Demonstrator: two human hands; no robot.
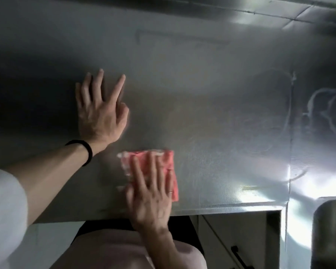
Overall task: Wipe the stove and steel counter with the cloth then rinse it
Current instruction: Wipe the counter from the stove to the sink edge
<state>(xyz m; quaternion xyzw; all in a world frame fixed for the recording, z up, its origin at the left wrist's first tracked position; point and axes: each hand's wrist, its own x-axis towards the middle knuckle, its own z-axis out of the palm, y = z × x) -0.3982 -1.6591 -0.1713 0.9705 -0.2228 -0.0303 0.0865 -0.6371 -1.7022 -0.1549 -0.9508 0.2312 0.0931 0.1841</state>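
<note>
Here, from my remote seat, I see the right hand (151,195) low in the centre of the frame, its grip spread flat with the fingers (152,167) pressed down on the folded coral-pink cloth (170,171). The cloth lies on the dull grey textured steel surface (221,113), close to its near edge, and the hand covers most of it. A thin ring shows on one finger. My left hand (102,111) sits up and left of the cloth, well apart from it, grip spread wide and empty, palm towards the surface; I cannot tell whether it touches the steel. A black band (85,152) circles that wrist. Pale curving smear marks (322,111) streak the surface at the right of the frame. A dark cylindrical metal pot (330,230) stands at the lower right corner.
</note>
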